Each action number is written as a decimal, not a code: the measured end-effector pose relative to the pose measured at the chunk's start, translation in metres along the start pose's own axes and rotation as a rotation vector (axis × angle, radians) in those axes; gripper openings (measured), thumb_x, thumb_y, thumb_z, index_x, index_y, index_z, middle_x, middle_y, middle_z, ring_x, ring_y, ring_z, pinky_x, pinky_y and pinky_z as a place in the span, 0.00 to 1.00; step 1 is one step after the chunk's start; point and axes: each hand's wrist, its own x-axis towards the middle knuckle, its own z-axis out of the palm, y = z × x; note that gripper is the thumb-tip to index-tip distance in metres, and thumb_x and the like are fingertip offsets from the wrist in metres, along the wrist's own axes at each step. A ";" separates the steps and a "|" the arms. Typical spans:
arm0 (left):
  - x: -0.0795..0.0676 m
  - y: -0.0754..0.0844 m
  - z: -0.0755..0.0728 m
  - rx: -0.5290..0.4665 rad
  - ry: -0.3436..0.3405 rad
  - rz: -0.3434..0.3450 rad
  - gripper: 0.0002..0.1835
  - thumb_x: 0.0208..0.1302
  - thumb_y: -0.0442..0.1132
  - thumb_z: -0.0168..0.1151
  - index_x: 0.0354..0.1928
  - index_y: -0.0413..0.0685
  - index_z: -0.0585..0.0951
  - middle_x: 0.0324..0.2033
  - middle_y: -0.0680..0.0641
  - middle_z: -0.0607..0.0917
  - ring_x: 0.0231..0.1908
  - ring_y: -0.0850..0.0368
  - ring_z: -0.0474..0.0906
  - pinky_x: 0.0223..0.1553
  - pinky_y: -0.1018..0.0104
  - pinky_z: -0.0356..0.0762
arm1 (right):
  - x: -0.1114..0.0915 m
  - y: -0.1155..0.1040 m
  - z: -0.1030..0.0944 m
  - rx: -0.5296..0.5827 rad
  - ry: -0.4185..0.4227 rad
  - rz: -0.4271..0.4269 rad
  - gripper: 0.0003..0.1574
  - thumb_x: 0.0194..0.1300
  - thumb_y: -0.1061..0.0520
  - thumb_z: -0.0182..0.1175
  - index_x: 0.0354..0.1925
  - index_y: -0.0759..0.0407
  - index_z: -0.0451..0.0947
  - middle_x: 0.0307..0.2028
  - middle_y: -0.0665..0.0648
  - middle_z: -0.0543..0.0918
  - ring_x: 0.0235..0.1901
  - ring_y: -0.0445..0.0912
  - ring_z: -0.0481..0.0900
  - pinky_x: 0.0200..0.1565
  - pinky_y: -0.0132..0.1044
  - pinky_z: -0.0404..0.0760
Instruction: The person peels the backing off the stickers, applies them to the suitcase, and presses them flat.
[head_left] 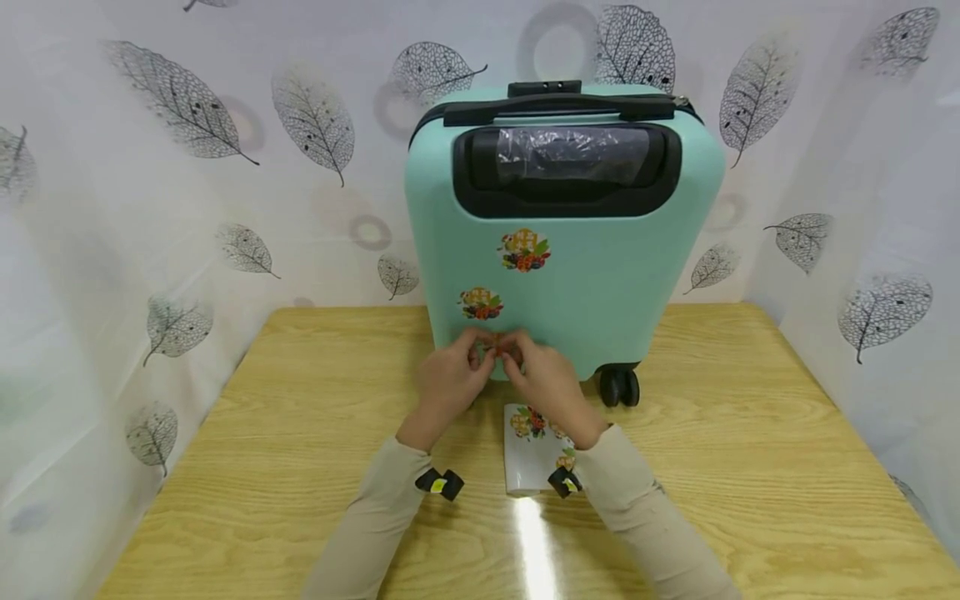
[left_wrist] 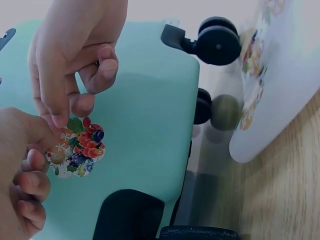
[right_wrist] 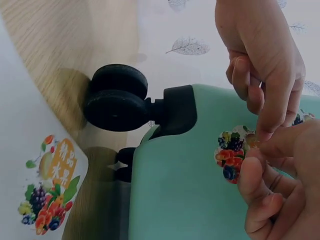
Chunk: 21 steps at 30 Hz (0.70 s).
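Note:
Both hands meet low on a mint-green suitcase (head_left: 592,292) that stands upright. Thumb and forefinger of my left hand (head_left: 448,379) pinch the upper edge of a fruit sticker (left_wrist: 89,145). From the other side, my right hand (head_left: 553,385) pinches the same edge, its fingertips close against the left ones. The sticker's fruit-printed lower part lies over the suitcase shell in both wrist views; the fingers hide its top. Above the hands, two similar stickers are on the shell, an upper sticker (head_left: 524,251) and a lower-left sticker (head_left: 481,303).
A white sticker sheet (head_left: 525,471) with more fruit prints lies on the wooden table (head_left: 315,433), partly under the right forearm. A black wheel (head_left: 619,387) shows at the suitcase's lower right. Behind the suitcase hangs a leaf-patterned curtain (head_left: 315,233).

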 end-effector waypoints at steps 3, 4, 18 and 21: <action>0.001 0.001 0.000 0.001 -0.007 0.008 0.06 0.60 0.39 0.65 0.40 0.51 0.82 0.14 0.53 0.75 0.11 0.66 0.59 0.15 0.74 0.53 | 0.002 -0.002 -0.001 -0.006 -0.017 0.010 0.13 0.72 0.57 0.53 0.52 0.59 0.74 0.23 0.54 0.81 0.11 0.38 0.62 0.16 0.31 0.61; 0.002 0.001 0.000 0.000 -0.011 0.009 0.06 0.60 0.39 0.65 0.40 0.50 0.82 0.14 0.53 0.75 0.11 0.66 0.59 0.15 0.74 0.53 | 0.003 -0.003 -0.002 -0.004 -0.021 0.014 0.13 0.72 0.57 0.53 0.52 0.59 0.74 0.23 0.54 0.81 0.11 0.38 0.62 0.16 0.31 0.61; -0.002 -0.003 0.003 -0.048 -0.019 0.021 0.07 0.61 0.36 0.64 0.41 0.49 0.81 0.14 0.52 0.75 0.12 0.66 0.60 0.15 0.74 0.54 | 0.001 0.005 -0.004 0.137 -0.089 0.099 0.14 0.73 0.56 0.51 0.54 0.56 0.74 0.28 0.56 0.83 0.11 0.40 0.63 0.16 0.33 0.64; -0.005 -0.005 0.004 -0.083 -0.034 0.007 0.08 0.61 0.35 0.63 0.42 0.48 0.81 0.14 0.52 0.75 0.12 0.67 0.60 0.15 0.74 0.55 | -0.002 0.010 -0.002 0.184 -0.105 0.111 0.13 0.73 0.57 0.51 0.54 0.56 0.74 0.29 0.56 0.82 0.11 0.40 0.64 0.17 0.33 0.65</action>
